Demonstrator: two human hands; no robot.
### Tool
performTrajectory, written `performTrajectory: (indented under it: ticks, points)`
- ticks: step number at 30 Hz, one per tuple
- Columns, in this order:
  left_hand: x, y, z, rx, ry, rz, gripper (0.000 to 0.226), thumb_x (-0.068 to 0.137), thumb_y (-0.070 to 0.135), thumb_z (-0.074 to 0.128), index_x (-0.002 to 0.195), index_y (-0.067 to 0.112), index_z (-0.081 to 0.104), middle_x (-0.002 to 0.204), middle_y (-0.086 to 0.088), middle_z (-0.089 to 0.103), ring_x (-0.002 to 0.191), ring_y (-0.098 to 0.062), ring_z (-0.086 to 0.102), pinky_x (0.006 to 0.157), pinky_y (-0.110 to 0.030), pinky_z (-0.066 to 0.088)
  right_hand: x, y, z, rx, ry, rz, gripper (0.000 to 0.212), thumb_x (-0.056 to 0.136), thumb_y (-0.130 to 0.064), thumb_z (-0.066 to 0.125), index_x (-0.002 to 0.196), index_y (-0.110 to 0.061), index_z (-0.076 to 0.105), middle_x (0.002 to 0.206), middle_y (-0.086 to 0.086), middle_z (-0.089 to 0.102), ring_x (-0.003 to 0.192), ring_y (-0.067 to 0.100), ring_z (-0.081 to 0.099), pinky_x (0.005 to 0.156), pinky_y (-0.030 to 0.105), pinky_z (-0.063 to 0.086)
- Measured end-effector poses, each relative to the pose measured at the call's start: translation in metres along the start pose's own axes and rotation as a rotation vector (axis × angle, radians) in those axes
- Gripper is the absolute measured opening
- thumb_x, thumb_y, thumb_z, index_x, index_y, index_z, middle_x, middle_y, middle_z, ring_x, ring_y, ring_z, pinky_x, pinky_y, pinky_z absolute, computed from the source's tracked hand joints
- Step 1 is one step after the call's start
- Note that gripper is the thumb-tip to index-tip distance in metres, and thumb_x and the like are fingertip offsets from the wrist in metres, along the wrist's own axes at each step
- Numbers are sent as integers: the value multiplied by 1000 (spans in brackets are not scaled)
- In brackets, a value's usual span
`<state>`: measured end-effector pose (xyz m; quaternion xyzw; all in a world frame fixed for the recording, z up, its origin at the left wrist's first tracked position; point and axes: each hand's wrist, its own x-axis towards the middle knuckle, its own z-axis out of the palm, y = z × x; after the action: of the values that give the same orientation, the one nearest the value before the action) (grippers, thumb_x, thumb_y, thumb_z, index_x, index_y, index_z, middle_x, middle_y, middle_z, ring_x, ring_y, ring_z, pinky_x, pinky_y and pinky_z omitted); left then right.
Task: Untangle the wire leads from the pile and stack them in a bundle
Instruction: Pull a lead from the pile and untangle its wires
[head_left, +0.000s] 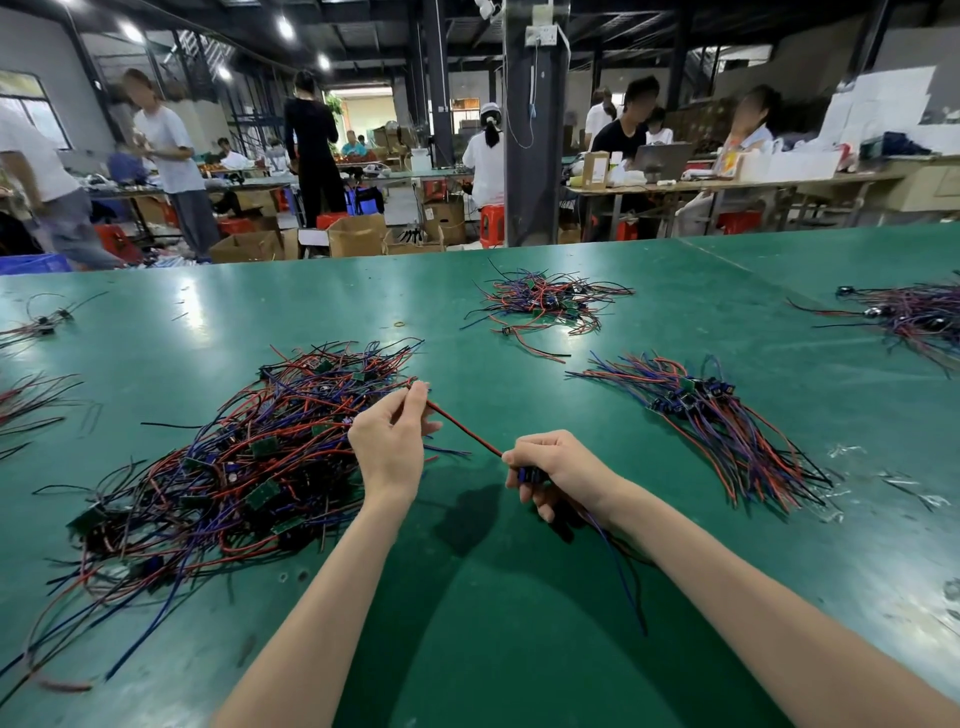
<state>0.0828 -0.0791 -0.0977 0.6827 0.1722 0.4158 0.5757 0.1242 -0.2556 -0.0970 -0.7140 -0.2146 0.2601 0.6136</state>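
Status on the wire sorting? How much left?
Done: a bundle of aligned leads lies to the right. In hand: one wire lead, stretched between the left hand, pinching its red wire, and the right hand, gripping its connector end. Left: most of it; the tangled pile beside the left hand is large, and a second pile sits farther back.

Blue connector (531, 475) mostly hidden under right-hand fingers (537, 452); right-edge wire heap (914, 317) cropped

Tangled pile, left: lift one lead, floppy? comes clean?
Probably drags neighbours: leads in the tangled pile cross and loop. Likely floppy: the blue wire droops below the right hand. The red wire seems straight only stretched to the left hand.
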Motion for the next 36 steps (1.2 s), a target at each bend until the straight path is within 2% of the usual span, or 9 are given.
performTrajectory:
  ticks: [3, 7, 11, 18, 23, 26, 29, 33, 36]
  points:
    - [1, 0, -1, -105, -4, -53, 23, 93, 23, 60, 74, 27, 72, 61, 8, 68, 51, -8, 64, 63, -33, 57, 0, -1, 0, -8, -24, 2, 34, 89, -11, 55, 55, -9, 59, 51, 10, 52, 33, 14, 40, 32, 18, 36]
    - [1, -1, 1, -160, -5, -49, 25, 96, 20, 55, 80, 14, 73, 65, 5, 65, 53, -5, 61, 55, -23, 55, -1, -1, 0, -9, -52, 8, 32, 90, -10, 54, 58, -7, 59, 48, 8, 53, 31, 13, 41, 32, 17, 35]
    - [1, -2, -1, 9, -27, 61, 24, 97, 21, 53, 80, 21, 70, 81, 0, 69, 56, -5, 65, 59, -28, 57, -1, 0, -2, -18, -60, 7, 32, 90, -11, 54, 59, -7, 59, 48, 7, 54, 31, 13, 42, 32, 18, 35]
    - [-5, -2, -4, 271, 31, 360, 24, 97, 17, 52, 93, 4, 72, 85, -5, 68, 61, -17, 65, 51, -19, 51, -2, -2, -4, -72, -124, 19, 34, 90, -14, 55, 57, -11, 62, 52, 9, 56, 32, 14, 42, 33, 18, 36]
    - [-7, 1, -1, 271, 50, 315, 26, 97, 19, 53, 87, 5, 72, 84, 0, 67, 54, -10, 63, 46, -13, 43, -4, -6, -6, -109, -230, 48, 35, 91, -15, 54, 57, -13, 62, 56, 10, 56, 34, 14, 43, 34, 18, 38]
    - [-6, 3, -2, 292, 55, 360, 24, 96, 18, 54, 88, 4, 72, 81, -3, 68, 59, -19, 65, 54, -28, 51, -5, -7, -6, -94, -245, 66, 32, 92, -14, 53, 62, -8, 61, 53, 8, 56, 33, 12, 44, 34, 18, 38]
    - [-5, 2, -4, 269, 68, 347, 23, 96, 19, 55, 91, 5, 73, 83, -2, 69, 60, -19, 65, 59, -37, 53, -4, -6, -5, -53, -218, 80, 31, 93, -14, 51, 65, -6, 61, 53, 8, 56, 34, 12, 44, 35, 18, 39]
    - [-4, 2, -4, 195, 93, 272, 24, 97, 22, 53, 91, 10, 72, 83, -3, 70, 54, -7, 63, 52, -21, 50, -2, -3, -4, 4, -167, 74, 30, 93, -15, 52, 67, -5, 63, 52, 7, 56, 36, 11, 46, 36, 18, 40]
    - [-2, 3, -1, 47, 80, 178, 18, 97, 21, 54, 86, 21, 69, 74, 1, 66, 54, -2, 61, 53, -27, 54, 1, -2, -7, 64, -107, 55, 29, 91, -18, 58, 65, -7, 67, 55, 6, 58, 42, 11, 49, 38, 19, 42]
